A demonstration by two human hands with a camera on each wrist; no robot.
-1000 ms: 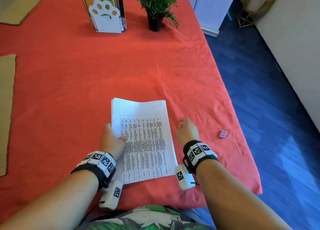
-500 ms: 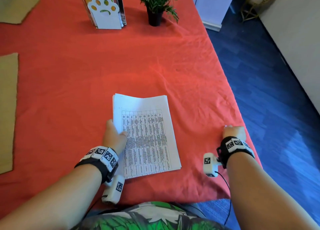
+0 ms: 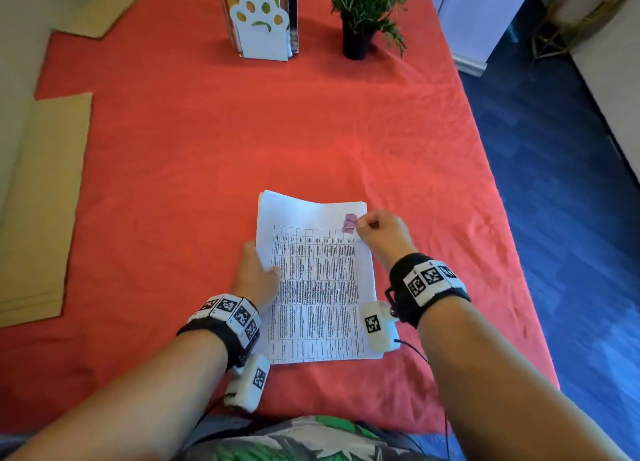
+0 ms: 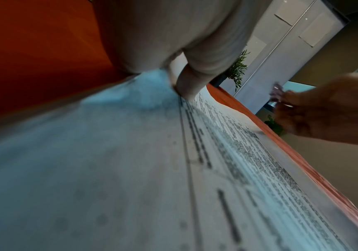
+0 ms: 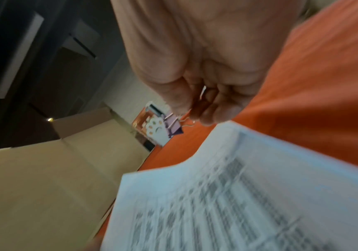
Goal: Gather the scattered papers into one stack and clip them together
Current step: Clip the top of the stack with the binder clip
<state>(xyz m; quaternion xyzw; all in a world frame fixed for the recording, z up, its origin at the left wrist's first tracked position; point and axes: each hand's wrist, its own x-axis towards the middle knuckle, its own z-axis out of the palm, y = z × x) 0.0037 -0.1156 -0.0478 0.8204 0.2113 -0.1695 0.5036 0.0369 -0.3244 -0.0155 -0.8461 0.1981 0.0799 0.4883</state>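
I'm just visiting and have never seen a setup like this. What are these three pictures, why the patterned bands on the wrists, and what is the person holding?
No machine here: a person works with bare hands, wearing small cameras. One picture comes from a head camera looking down; the other two come from cameras on the wrist bands. On the red tablecloth lies a stack of papers, with a potted plant and a paw-shaped bookend farther back. The left hand grips the stack's left edge. The right hand pinches a small purple binder clip by its wire handles, above the stack's far right corner, not yet clipped on.
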